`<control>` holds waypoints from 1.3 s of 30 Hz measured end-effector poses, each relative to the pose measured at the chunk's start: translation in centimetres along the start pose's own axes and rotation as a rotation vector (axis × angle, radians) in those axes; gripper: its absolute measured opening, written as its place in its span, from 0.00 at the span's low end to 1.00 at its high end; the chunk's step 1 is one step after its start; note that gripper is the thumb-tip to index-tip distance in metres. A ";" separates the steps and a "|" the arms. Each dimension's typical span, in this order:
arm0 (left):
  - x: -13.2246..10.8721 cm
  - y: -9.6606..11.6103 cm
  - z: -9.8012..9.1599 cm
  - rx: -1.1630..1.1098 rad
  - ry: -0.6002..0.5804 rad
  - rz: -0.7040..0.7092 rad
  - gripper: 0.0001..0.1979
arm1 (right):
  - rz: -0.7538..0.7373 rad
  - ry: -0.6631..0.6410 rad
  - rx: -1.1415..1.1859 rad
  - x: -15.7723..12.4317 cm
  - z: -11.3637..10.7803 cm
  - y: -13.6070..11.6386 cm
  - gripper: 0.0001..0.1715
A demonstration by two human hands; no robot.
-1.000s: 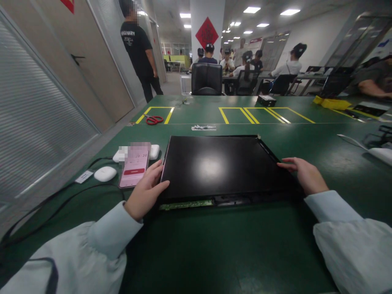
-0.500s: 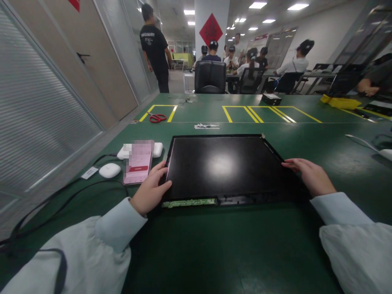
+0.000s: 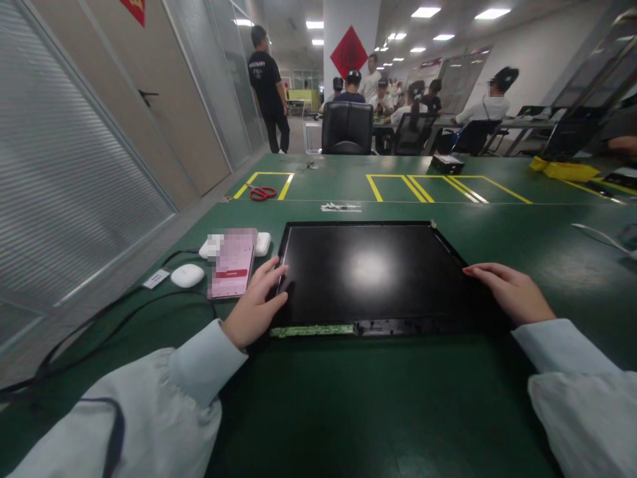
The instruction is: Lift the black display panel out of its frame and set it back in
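A black LCD display panel [image 3: 368, 275] lies flat on the green table, screen up, with a bright reflection in its middle. Along its near edge runs a green circuit board strip [image 3: 312, 330], at the left half. My left hand [image 3: 255, 307] is at the panel's left edge, fingers apart and thumb stretched over the frame. At the right edge, my right hand [image 3: 515, 291] has its fingers together on the panel's rim; the thumb is hidden.
Left of the panel are a pink-screened phone [image 3: 232, 262], a white rounded device [image 3: 188, 275] and black cables [image 3: 124, 312]. Red-handled scissors [image 3: 262, 193], white scraps [image 3: 341, 208], a black box [image 3: 446, 164] and a yellow object [image 3: 565, 169] lie farther back. Several people are beyond the table.
My left fingers have spread and lifted slightly at the panel's edge. My right hand stays at the right rim. The whole view has shifted a little.
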State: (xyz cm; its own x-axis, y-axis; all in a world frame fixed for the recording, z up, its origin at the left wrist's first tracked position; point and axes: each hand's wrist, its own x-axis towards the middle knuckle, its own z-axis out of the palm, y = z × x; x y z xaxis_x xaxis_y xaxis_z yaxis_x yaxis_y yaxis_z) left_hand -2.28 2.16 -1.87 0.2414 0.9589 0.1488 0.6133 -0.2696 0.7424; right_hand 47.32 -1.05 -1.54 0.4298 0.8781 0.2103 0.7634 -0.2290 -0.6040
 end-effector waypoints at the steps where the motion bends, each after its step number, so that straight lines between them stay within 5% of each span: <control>1: -0.2 0.1 0.1 0.034 -0.013 0.047 0.28 | 0.038 -0.012 0.007 -0.1 0.0 -0.1 0.29; 9: -0.9 -0.2 1.0 0.259 -0.057 0.271 0.22 | 0.098 -0.070 0.029 -0.6 -0.2 -0.7 0.30; 27: -1.1 1.4 0.4 0.320 -0.128 0.194 0.21 | 0.086 -0.068 0.023 -0.4 0.0 -0.1 0.29; 39: -0.6 0.9 -0.1 0.411 -0.059 0.103 0.23 | 0.015 0.030 0.007 -0.3 0.3 0.3 0.22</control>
State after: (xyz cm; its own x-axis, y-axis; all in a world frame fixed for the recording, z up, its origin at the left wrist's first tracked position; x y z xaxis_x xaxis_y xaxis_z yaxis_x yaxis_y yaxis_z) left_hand -1.93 1.31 -1.21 0.3526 0.9216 0.1622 0.8297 -0.3880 0.4014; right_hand 47.28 -1.25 -2.03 0.4559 0.8615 0.2238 0.7533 -0.2396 -0.6124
